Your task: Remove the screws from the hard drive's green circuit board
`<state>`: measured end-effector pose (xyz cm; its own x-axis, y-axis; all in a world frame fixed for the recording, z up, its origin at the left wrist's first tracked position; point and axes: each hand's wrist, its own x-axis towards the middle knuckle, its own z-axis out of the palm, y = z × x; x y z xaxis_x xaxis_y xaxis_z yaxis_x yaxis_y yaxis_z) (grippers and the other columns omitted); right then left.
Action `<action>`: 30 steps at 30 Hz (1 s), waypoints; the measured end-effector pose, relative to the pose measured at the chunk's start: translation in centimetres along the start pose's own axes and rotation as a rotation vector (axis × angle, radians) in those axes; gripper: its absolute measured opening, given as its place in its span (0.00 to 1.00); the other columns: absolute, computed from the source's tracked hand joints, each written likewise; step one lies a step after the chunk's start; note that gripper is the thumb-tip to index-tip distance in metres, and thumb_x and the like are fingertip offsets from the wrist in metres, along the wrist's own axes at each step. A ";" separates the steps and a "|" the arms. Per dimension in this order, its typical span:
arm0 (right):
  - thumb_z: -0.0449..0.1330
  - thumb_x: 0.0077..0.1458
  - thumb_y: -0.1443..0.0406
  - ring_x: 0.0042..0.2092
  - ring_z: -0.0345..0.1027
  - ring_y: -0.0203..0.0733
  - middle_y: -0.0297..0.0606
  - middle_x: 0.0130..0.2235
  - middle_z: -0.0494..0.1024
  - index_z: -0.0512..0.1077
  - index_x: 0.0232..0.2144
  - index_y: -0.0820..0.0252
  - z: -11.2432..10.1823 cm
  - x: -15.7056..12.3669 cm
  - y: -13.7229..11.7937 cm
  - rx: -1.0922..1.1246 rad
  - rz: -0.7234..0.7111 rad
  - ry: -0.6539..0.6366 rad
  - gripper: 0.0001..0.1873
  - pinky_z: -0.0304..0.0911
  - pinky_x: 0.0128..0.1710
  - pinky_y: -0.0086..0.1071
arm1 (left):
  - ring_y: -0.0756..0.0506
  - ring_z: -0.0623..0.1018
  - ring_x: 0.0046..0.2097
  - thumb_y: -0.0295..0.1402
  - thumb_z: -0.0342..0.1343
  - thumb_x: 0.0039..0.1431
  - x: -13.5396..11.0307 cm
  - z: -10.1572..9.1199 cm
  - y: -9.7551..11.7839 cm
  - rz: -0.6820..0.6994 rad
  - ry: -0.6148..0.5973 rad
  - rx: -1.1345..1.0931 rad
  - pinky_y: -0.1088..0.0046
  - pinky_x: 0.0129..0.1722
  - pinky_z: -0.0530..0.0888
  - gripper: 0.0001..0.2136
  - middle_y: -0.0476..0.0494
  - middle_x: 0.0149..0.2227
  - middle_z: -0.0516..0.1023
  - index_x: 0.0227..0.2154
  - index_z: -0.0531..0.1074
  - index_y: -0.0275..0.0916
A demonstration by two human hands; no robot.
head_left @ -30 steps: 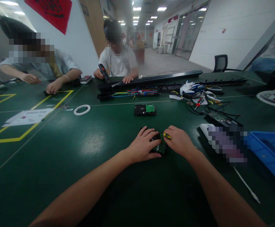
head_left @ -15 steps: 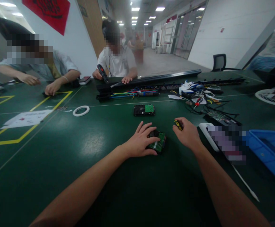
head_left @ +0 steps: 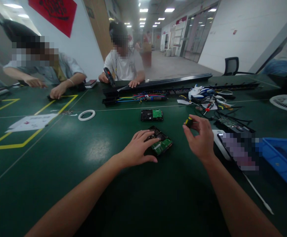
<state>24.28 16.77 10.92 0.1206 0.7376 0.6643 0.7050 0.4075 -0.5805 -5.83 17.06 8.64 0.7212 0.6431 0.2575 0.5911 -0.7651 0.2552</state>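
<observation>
A hard drive (head_left: 161, 144) with a green circuit board facing up lies on the green table (head_left: 89, 184) in front of me. My left hand (head_left: 135, 150) rests on the drive's left side, fingers spread over it. My right hand (head_left: 200, 136) is raised a little right of the drive, its fingers closed round a small screwdriver with a black and yellow handle (head_left: 188, 122). A second hard drive (head_left: 151, 115) lies flat farther back.
A blue tray (head_left: 281, 161) and a white stick (head_left: 258, 195) lie at the right. Tangled wires, tools and a long black rail (head_left: 173, 80) cross the back. A white tape ring (head_left: 86, 115) and papers (head_left: 32, 122) lie left. Two other people sit opposite.
My right hand has lifted off the drive with the screwdriver and moved right and up. My left hand has slid to the drive's left side, and the drive has turned slightly.
</observation>
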 end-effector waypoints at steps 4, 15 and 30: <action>0.62 0.65 0.60 0.50 0.77 0.48 0.45 0.56 0.71 0.70 0.60 0.49 0.4 -0.2 -0.5 0.020 -0.059 -0.065 0.21 0.81 0.50 0.47 | 0.32 0.72 0.62 0.50 0.60 0.68 -1.9 1.5 2.8 -0.277 0.159 0.014 0.47 0.61 0.74 0.28 0.35 0.62 0.69 0.65 0.65 0.44; 0.59 0.65 0.62 0.49 0.79 0.51 0.46 0.58 0.78 0.60 0.69 0.48 0.5 -0.3 0.3 -0.091 0.033 -0.191 0.31 0.78 0.51 0.51 | 0.26 0.71 0.63 0.48 0.66 0.61 -1.3 4.5 5.1 -0.438 0.274 -0.001 0.42 0.59 0.76 0.35 0.31 0.67 0.57 0.65 0.58 0.44; 0.62 0.63 0.61 0.49 0.80 0.50 0.45 0.55 0.79 0.59 0.67 0.50 0.1 -0.2 -0.1 0.016 0.029 -0.045 0.32 0.80 0.48 0.47 | 0.28 0.61 0.72 0.40 0.61 0.64 0.3 4.1 3.3 -0.254 0.218 0.035 0.41 0.69 0.66 0.31 0.33 0.70 0.60 0.67 0.60 0.42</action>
<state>24.08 16.68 10.80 0.1090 0.7727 0.6254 0.6904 0.3938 -0.6068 -2.19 14.55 5.78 0.4576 0.8020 0.3840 0.7565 -0.5781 0.3058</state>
